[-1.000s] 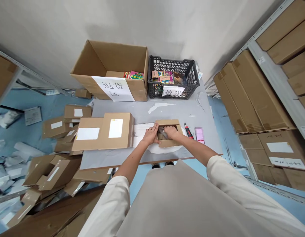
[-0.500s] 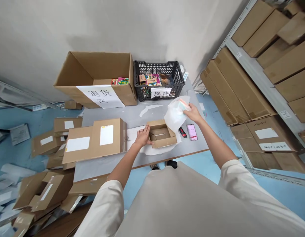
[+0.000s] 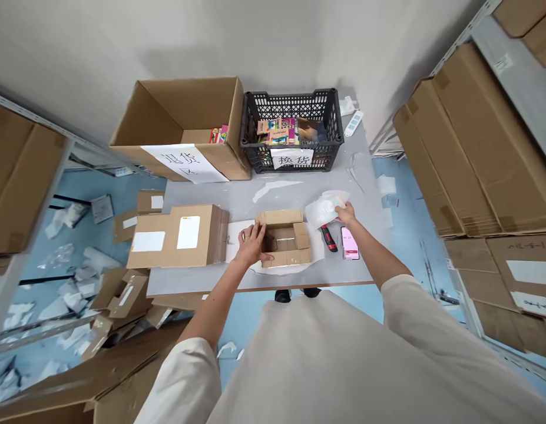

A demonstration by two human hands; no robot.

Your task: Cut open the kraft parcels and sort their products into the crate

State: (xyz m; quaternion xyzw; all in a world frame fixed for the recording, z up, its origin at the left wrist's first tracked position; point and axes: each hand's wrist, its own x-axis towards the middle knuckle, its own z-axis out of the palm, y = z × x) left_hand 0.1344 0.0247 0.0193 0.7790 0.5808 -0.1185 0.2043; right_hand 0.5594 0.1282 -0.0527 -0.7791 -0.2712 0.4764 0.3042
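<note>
A small open cardboard box [image 3: 285,240] sits on the grey table [image 3: 281,194] in front of me. My left hand [image 3: 250,242] rests on its left edge, fingers over the rim. My right hand [image 3: 346,213] is to the right of the box and holds a white plastic-wrapped packet [image 3: 326,207] just above the table. Below that packet lie a red and black utility knife [image 3: 328,238] and a pink phone [image 3: 349,242].
A large cardboard box [image 3: 184,126] with a paper sign and a black plastic crate [image 3: 293,132] of colourful packets stand at the back. Flat parcels [image 3: 178,234] lie at the left. Cardboard and wrappers litter the blue floor; shelves of cartons [image 3: 471,147] stand at the right.
My right hand pulled the white packet out of the small box, lifted it to the right, then lowered it toward the table. My left hand stayed on the box.
</note>
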